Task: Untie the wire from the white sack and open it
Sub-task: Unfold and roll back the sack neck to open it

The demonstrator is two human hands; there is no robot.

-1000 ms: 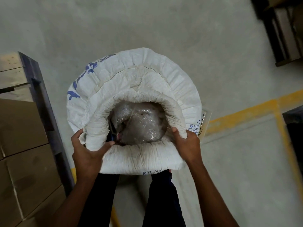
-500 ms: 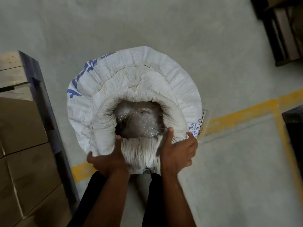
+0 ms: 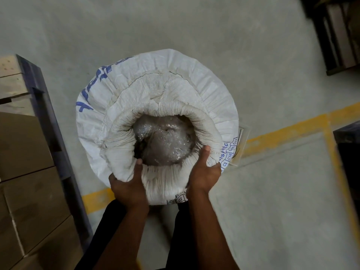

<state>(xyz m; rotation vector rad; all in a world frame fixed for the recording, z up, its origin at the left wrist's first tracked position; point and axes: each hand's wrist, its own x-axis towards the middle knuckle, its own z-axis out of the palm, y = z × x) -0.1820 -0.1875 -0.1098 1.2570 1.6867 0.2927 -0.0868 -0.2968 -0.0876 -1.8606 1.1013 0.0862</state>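
Observation:
A white woven sack [image 3: 194, 82] with blue print stands upright on the concrete floor, its mouth rolled down into a thick cuff. Inside the opening lies a clear plastic liner [image 3: 165, 141] over dark contents. My left hand [image 3: 128, 184] grips the near-left part of the rolled rim, thumb hooked over the inner edge. My right hand [image 3: 204, 172] holds the near-right part of the rim, thumb up on the cuff. No wire is visible.
Stacked cardboard boxes [image 3: 25, 172] on a dark blue pallet [image 3: 48, 117] stand close on the left. A yellow floor line [image 3: 288, 131] runs behind the sack to the right. Dark pallets sit at the top right [image 3: 335, 36] and right edge. My dark trouser legs are below the sack.
Both hands shifted from the sides of the rim toward the near edge, then spread slightly apart again. The rolled cuff has moved lower and the opening looks wider.

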